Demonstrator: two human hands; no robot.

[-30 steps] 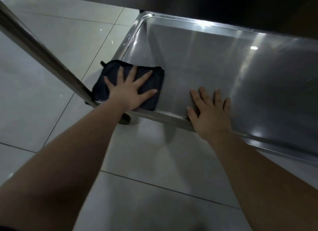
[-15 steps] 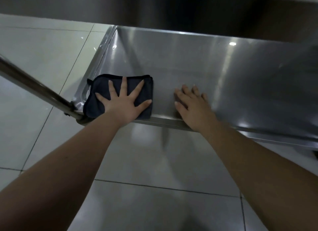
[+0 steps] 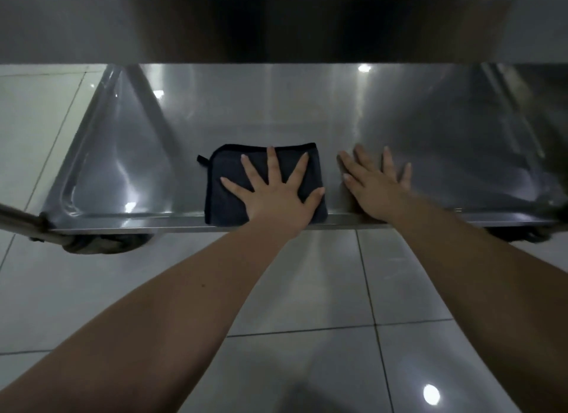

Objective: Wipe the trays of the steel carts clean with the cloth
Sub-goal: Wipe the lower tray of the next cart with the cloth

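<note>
Head view: your left hand (image 3: 276, 194) is flat with fingers spread, pressing the dark folded cloth (image 3: 224, 185) onto the lower steel tray (image 3: 123, 220) at its near rim. Your right hand (image 3: 378, 188) is just right of the cloth, not touching it, with fingers straight on bare steel. The cloth's loop tag sticks out left of your left hand. Upper tray (image 3: 276, 28) overhangs beyond both hands. Caster (image 3: 104, 243) sits well left of them. Tiled floor (image 3: 307, 289) lies under your forearms.
</note>
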